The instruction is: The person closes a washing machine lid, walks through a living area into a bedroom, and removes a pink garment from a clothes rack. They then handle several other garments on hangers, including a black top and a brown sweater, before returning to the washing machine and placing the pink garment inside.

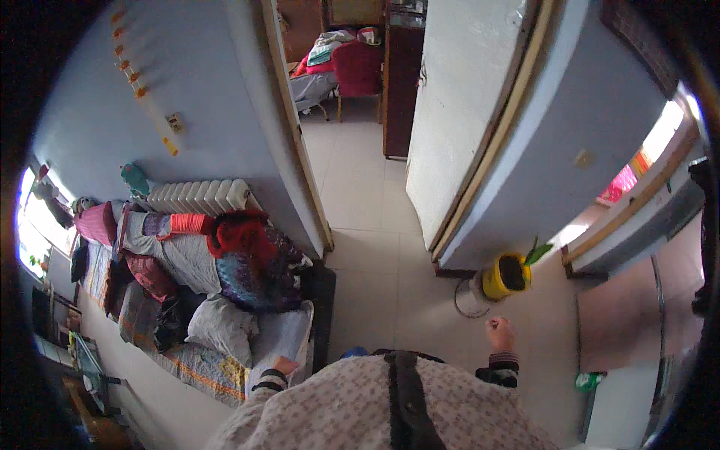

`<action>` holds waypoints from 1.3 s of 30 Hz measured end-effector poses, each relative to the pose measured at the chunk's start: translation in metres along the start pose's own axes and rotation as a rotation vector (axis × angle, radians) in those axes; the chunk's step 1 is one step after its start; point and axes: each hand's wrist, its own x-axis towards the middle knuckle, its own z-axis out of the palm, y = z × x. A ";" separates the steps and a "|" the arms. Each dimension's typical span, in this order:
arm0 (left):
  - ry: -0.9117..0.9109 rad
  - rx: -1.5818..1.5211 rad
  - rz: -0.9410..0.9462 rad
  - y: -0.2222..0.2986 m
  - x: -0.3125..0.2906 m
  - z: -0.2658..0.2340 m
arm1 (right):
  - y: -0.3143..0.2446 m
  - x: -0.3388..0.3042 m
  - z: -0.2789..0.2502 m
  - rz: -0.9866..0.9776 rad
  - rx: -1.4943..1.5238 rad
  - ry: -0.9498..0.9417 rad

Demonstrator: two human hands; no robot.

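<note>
My right hand hangs in front of me on the right, its fingers curled into a loose fist with nothing visible in it. Just beyond it is a yellow pot with dark soil and a green-leaved plant, beside a round whitish container. Low on the left, my left hand shows only in part past the sleeve cuff; its fingers are hidden. It is nearest to the sofa, where a pale grey cloth bundle lies. Neither hand touches these things.
Ahead, a doorway with its white door standing open leads to a room with a red chair. Clothes are heaped along the sofa by a white radiator. A pinkish-brown cabinet surface stands at the right.
</note>
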 end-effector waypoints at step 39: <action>0.468 -0.284 0.217 0.571 0.515 -0.667 | -0.587 0.817 0.194 -0.629 0.176 -0.360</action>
